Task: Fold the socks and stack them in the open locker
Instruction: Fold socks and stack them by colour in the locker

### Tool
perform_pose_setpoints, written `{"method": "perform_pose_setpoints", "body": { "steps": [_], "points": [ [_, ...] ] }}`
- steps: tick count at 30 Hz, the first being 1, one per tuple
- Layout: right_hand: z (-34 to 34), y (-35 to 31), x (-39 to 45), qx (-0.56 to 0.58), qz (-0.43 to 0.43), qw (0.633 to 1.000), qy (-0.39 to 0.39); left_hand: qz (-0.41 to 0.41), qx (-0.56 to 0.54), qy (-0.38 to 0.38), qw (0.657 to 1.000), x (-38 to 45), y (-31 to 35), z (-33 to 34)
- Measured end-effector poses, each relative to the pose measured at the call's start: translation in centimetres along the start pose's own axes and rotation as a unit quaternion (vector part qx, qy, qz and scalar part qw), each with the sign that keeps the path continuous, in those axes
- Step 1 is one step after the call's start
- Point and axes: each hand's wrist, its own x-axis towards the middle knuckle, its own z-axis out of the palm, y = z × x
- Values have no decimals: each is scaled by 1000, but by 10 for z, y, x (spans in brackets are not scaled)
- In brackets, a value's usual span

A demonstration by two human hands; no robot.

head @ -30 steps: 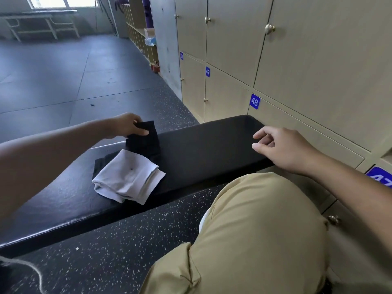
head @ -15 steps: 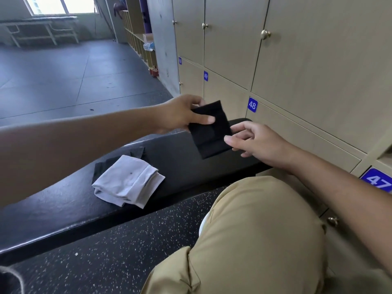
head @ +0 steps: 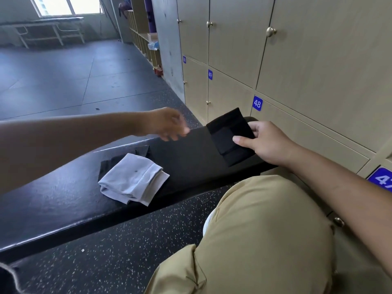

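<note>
A black padded bench (head: pixel 63 200) crosses a dark speckled floor (head: pixel 118 251), with a white table (head: pixel 48 28) by the far window (head: pixel 67 5).

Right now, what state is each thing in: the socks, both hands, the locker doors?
Black folded sock: folded, held above the bench end.
Right hand: grip pinching the black folded sock, thumb on top.
Left hand: blurred, fingers relaxed, holding nothing.
White folded sock: folded, lying on the bench.
Dark sock: flat on the bench, partly under the white one.
Locker doors: those in view closed.
</note>
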Motion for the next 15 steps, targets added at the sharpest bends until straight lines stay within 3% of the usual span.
{"method": "perform_pose_setpoints", "body": {
  "steps": [7, 11, 15],
  "points": [
    [2, 3, 0, -20, -3, 1000, -4, -175, 167, 19, 970, -9, -104, -62],
    [4, 6, 1, -25, -3, 1000, -11, -238, 188, -17, 953, -19, -131, -73],
    [5, 9, 0, -29, -2, 999, -13, -248, 169, -9, 954, -21, -140, -71]
  ]
}}
